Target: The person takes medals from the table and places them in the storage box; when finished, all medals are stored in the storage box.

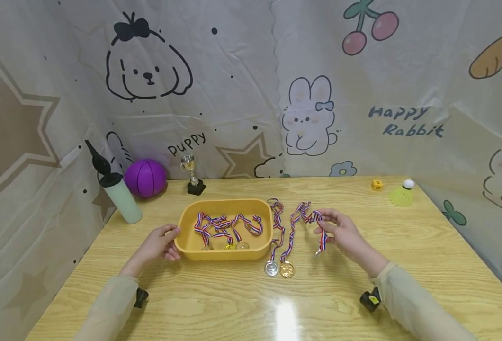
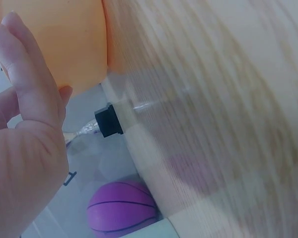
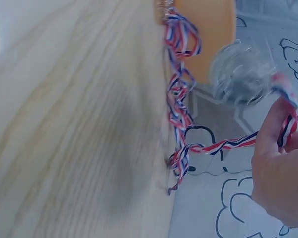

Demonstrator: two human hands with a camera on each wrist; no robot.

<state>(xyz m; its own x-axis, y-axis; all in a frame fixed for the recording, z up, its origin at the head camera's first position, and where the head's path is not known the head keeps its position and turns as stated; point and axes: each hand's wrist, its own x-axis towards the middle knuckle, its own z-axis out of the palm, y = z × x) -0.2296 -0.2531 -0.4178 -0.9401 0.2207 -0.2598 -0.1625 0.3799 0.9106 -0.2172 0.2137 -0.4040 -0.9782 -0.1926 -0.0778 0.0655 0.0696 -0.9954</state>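
At the left end of a yellow bin (image 1: 223, 256), my left hand (image 1: 159, 244) touches the outer wall near the rim. Its fingers (image 2: 27, 64) reach along that wall in the left wrist view. Striped ribbons (image 1: 210, 222) with several medals (image 1: 242, 245) lie inside the bin. My right hand (image 1: 340, 232) pinches the red, white and blue ribbon (image 3: 233, 143) of a medal to the bin's right. That silvery medal (image 3: 242, 74) hangs blurred in the right wrist view. Beside the bin, a silver medal (image 1: 271, 268) and a gold medal (image 1: 287, 269) lie on the table with their ribbons.
Behind the bin stands a small trophy cup (image 1: 190, 173). A purple ball (image 1: 146, 178) and a pale green pump (image 1: 123, 201) are at the back left. At the back right sit a yellow die (image 1: 377, 185) and a shuttlecock (image 1: 402, 193). A printed curtain (image 1: 242, 61) borders the wooden table (image 1: 217, 303).
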